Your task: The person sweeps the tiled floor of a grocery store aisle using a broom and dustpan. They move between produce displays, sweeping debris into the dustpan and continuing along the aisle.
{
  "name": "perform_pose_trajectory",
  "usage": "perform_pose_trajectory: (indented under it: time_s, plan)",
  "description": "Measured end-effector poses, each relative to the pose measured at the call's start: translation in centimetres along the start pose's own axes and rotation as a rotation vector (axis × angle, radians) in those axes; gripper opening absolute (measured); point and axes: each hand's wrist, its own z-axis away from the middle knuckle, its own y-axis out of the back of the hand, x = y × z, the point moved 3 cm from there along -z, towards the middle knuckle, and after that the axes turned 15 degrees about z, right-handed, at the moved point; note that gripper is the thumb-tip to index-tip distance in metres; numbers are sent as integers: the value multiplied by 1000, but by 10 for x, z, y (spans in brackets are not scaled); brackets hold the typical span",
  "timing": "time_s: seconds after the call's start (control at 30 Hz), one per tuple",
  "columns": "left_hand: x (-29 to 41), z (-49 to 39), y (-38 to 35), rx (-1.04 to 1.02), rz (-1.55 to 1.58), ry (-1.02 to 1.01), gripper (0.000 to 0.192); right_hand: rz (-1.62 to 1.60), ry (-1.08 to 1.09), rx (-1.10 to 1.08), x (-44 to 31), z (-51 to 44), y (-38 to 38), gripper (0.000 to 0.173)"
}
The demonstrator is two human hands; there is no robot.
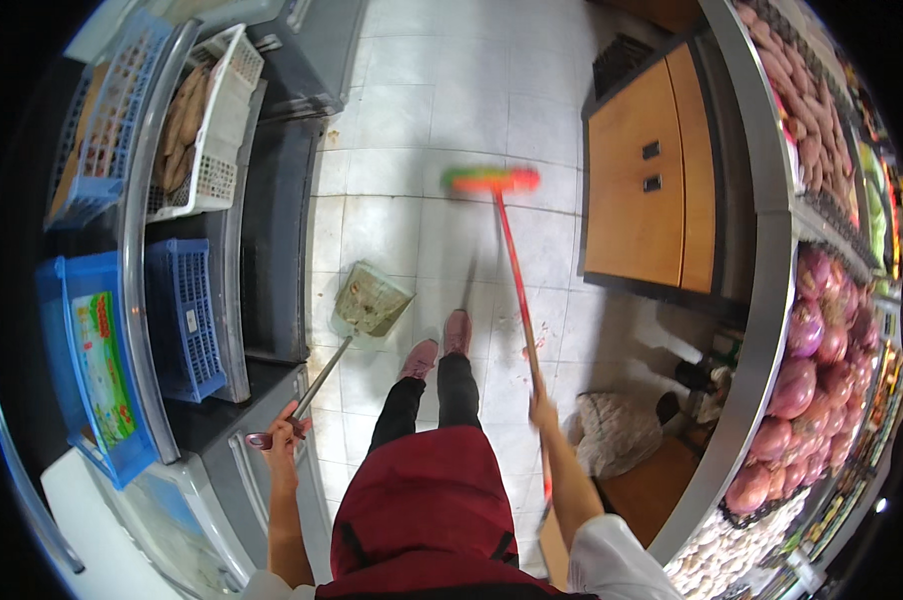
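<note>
My left hand (283, 435) grips the upper end of the handle of a long-handled dustpan (375, 300). Its pale, dirty pan rests on the tiled floor ahead of my left foot, with bits of debris inside. My right hand (544, 412) is wrapped around the red stick of a broom (513, 259). The broom head (491, 179), red and green, is blurred and lies across the tiles ahead of my feet. Small reddish scraps (534, 341) are scattered on the floor beside the stick.
On the left, shelving holds blue plastic crates (189, 319) and a white basket (223, 142) of brown root vegetables. Along the right runs a metal-edged stand with red onions (815, 375) above a wooden cabinet (635, 172). A mesh sack (618, 433) sits low on the right.
</note>
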Motion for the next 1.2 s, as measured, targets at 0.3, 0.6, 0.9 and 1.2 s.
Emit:
perform_pose_trajectory:
  time_s: [0.3, 0.6, 0.9, 1.2]
  plan:
    - [-17, 22, 30, 159, 58, -54, 19, 5, 42, 21, 44, 223, 144, 43]
    - [-25, 77, 34, 362, 252, -130, 14, 313, 572, 294, -124, 20, 220, 50]
    - [-28, 128, 50, 508, 323, -123, 19, 427, 539, 62, -299, -156, 97, 54]
    - [-67, 159, 121, 530, 386, -30, 39, 626, 424, 71, -46, 52, 85, 56]
